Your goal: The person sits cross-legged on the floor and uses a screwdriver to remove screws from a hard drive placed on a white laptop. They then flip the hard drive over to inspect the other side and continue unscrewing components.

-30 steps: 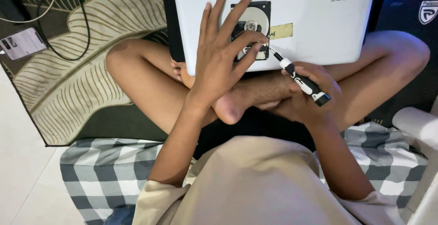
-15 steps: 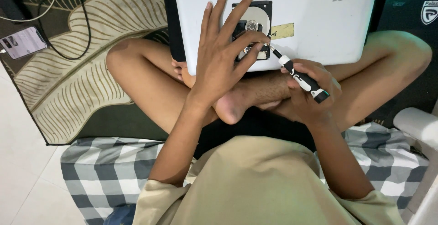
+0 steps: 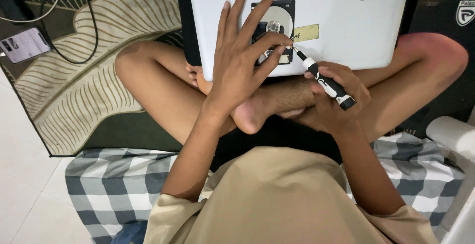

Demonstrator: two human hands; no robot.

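Observation:
An opened hard drive (image 3: 277,19) with a shiny platter lies on the lid of a closed white laptop (image 3: 341,21) that rests across my crossed legs. My left hand (image 3: 242,61) is spread over the drive, fingers apart, with fingertips pressing on its lower edge. My right hand (image 3: 336,100) grips a black and white screwdriver (image 3: 324,83). Its tip touches the drive's lower right corner, beside a yellow sticker (image 3: 307,32).
A leaf-patterned rug (image 3: 84,85) lies to the left, with a phone (image 3: 22,46) and black cables (image 3: 84,31) on it. I sit on a grey checked cloth (image 3: 114,184). A white object (image 3: 452,135) stands at the right, white floor tiles (image 3: 20,165) at the left.
The view has shifted slightly. Both hands stay in nearly the same place on the drive, with the screwdriver tip still at its corner.

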